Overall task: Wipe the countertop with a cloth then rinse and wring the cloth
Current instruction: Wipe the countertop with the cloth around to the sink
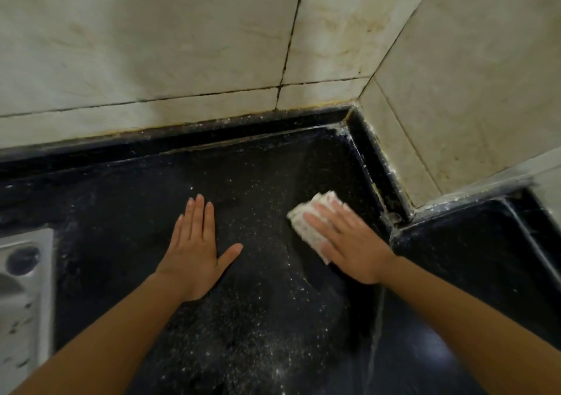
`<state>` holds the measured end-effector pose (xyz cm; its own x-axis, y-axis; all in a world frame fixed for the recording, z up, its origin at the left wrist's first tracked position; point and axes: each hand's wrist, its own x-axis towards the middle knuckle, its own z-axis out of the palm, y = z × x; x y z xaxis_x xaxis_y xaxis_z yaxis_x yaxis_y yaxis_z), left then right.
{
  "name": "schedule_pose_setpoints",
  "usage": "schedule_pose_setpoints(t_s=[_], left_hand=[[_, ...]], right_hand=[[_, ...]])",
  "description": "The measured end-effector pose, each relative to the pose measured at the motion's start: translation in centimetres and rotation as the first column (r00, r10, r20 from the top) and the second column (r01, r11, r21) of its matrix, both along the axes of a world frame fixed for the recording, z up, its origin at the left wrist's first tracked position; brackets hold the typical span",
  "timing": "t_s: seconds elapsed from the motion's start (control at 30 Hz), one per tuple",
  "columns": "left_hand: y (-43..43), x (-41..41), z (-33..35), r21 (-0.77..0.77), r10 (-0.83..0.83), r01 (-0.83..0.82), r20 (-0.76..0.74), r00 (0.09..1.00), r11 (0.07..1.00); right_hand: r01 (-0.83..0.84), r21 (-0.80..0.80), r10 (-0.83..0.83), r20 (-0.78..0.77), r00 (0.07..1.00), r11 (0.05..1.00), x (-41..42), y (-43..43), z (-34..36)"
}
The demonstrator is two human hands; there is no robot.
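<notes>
One-third at most: right hand (349,242), fingers (318,224) straight, presses folded white cloth (305,231) at 3 o'clock on black speckled bench (258,179); left hand (194,248) flat. Rinse, wring pending.

Open countertop (261,200) centre, tiled walls (151,45) blocking back, right

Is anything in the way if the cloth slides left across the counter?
Yes, the left hand lies flat on the countertop, left of the cloth that the right hand presses. Nothing else shows there.
</notes>
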<state>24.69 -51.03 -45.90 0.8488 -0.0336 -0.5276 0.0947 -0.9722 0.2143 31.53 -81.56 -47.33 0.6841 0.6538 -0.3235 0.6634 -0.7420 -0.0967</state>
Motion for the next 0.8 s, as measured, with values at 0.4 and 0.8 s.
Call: schedule_pose_setpoints(t_s=[0.4, 0.8], left_hand=[[0.4, -0.1, -0.7, -0.035, 0.001, 0.000, 0.030, 1.000, 0.999], [0.2, 0.0, -0.7, -0.037, 0.013, -0.012, 0.025, 1.000, 0.999]], right_hand=[[0.684, 0.021, -0.684, -0.029, 0.729, 0.729, 12.9, 7.5, -0.4], [0.236, 0.066, -0.232, -0.075, 0.970, 0.969, 5.8, 17.8, 0.0]])
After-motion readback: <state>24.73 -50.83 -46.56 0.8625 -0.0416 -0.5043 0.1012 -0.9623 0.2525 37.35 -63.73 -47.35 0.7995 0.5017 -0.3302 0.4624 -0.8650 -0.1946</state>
